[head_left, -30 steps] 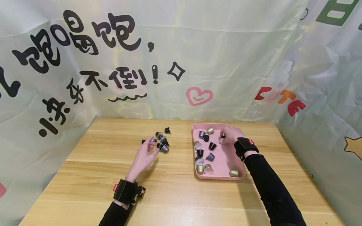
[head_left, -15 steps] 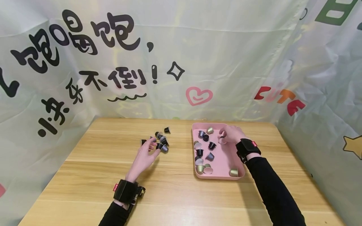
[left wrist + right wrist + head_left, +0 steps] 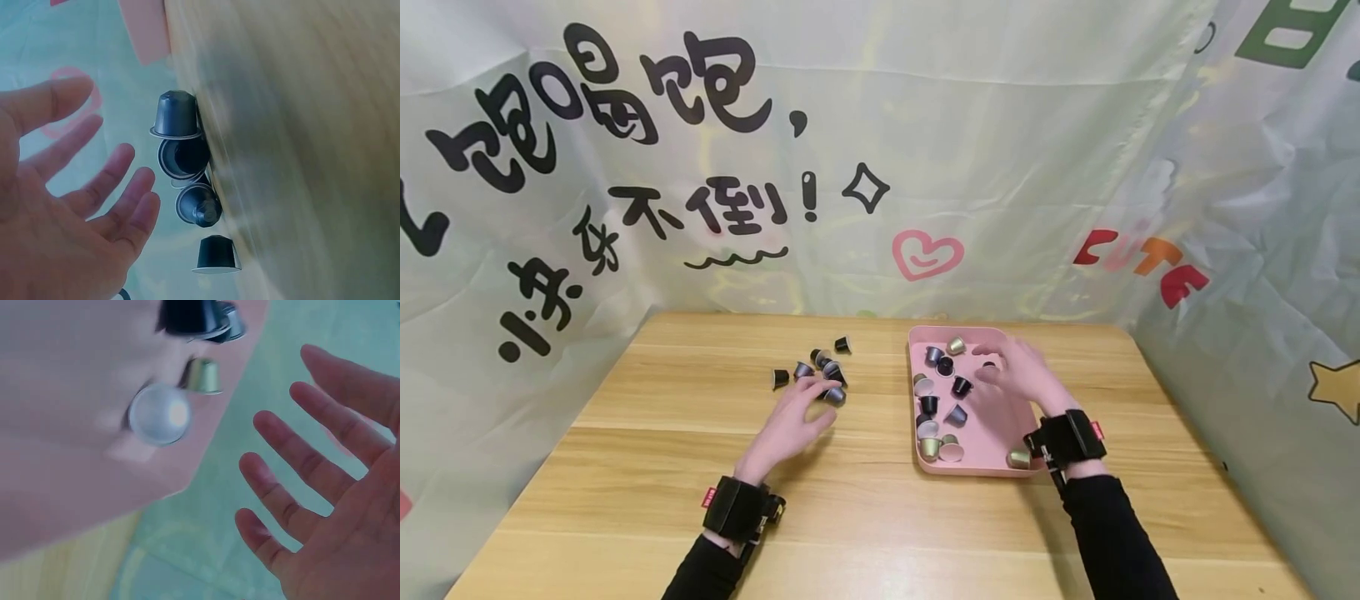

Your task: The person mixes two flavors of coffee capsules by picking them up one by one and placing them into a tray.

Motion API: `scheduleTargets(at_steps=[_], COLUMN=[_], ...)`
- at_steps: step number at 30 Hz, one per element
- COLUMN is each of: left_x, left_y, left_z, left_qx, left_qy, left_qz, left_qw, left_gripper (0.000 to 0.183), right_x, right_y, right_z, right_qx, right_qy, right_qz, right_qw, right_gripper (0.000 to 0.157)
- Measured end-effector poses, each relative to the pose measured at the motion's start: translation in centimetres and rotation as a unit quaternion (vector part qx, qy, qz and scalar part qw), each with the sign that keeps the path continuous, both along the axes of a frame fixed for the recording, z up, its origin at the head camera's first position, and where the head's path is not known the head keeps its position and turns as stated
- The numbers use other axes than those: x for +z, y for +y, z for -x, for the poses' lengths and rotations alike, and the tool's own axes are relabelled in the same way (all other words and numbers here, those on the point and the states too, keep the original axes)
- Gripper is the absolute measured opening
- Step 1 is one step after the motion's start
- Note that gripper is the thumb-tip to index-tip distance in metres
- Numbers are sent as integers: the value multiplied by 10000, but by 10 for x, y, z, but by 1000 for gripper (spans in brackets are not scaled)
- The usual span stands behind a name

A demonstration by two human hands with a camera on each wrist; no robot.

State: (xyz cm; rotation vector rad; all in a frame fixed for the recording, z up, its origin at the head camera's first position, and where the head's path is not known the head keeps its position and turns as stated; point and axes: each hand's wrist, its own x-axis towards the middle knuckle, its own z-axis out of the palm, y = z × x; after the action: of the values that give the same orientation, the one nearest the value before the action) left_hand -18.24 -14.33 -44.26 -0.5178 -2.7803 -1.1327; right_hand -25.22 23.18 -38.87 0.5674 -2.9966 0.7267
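My left hand [image 3: 786, 427] hovers with loosely spread fingers just in front of a small heap of coffee capsules [image 3: 836, 397] on the table. In the left wrist view a gap separates the fingers from the dark capsules [image 3: 176, 115]. A black capsule [image 3: 780, 378] lies left of the heap, another black capsule [image 3: 843, 344] behind it. On the right, my right hand [image 3: 1026, 375] is held over the pink tray [image 3: 988, 433], fingers extended and holding nothing. Below it sits a capsule with its pale lid [image 3: 160, 414] facing the right wrist camera.
Inside the tray, several black, blue-grey and gold capsules lie mostly along the left side, among them a black capsule [image 3: 962, 387]. One gold capsule [image 3: 1018, 458] rests in the near right corner. A printed cloth [image 3: 1000, 167] hangs behind the wooden table [image 3: 865, 517].
My right hand has let go of a capsule in the tray, its fingers spreading as the wrist drew back toward me. My left hand has shifted slightly right and nearer, uncovering capsules behind it.
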Motion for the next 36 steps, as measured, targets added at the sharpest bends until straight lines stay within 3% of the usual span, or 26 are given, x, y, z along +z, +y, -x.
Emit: scheduleTargets(at_steps=[5, 15, 21, 36], left_x=[1, 0, 0, -4], left_y=[3, 5, 6, 4], left_z=[-1, -2, -2, -2], left_qx=[-219, -433, -367, -465], left_qy=[260, 22, -160, -358], left_qz=[295, 591, 681, 807], left_qw=[9990, 9973, 9969, 9950], left_gripper=[44, 47, 46, 46], right_x=[-2, -17, -26, -27], right_y=[-4, -20, -26, -24], right_z=[-25, -54, -61, -64], right_qx=[143, 293, 186, 77], right_qy=[483, 989, 1113, 971], right_qz=[384, 1132, 1321, 1431], right_qw=[9980, 9882, 9848, 9849], right_gripper=[37, 38, 36, 34])
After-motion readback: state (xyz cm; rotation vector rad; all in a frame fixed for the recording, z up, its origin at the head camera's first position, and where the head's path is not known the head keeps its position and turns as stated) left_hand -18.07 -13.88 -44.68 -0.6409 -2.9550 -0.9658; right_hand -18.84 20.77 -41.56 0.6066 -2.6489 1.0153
